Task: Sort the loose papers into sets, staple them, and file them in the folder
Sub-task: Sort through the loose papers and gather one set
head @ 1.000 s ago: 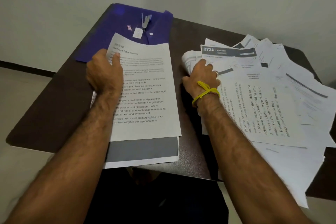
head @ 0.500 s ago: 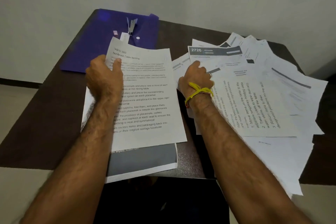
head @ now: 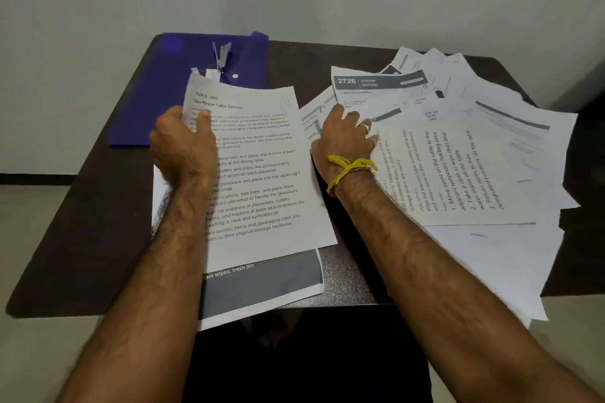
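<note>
My left hand [head: 183, 147] grips the left edge of a printed sheet headed "Four-Person Table Setting" [head: 262, 173], thumb on top. That sheet lies over another sheet with a grey band [head: 268, 285] that overhangs the table's near edge. My right hand [head: 343, 137], with a yellow thread at the wrist, rests on the left side of a fanned pile of loose papers [head: 474, 157], just below a sheet headed "2726" [head: 376, 82]. A purple folder [head: 157, 101] lies at the back left with a metal stapler [head: 221, 57] on it.
The dark table [head: 98, 222] stands against a pale wall. The loose papers spill over its right and near-right edges. Bare tabletop shows to the left of my left arm and in the narrow strip between the two paper groups.
The sheet edge that curled up by my right hand one second ago now lies flat, and that hand rests on the pile. My left hand keeps its grip on the sheet.
</note>
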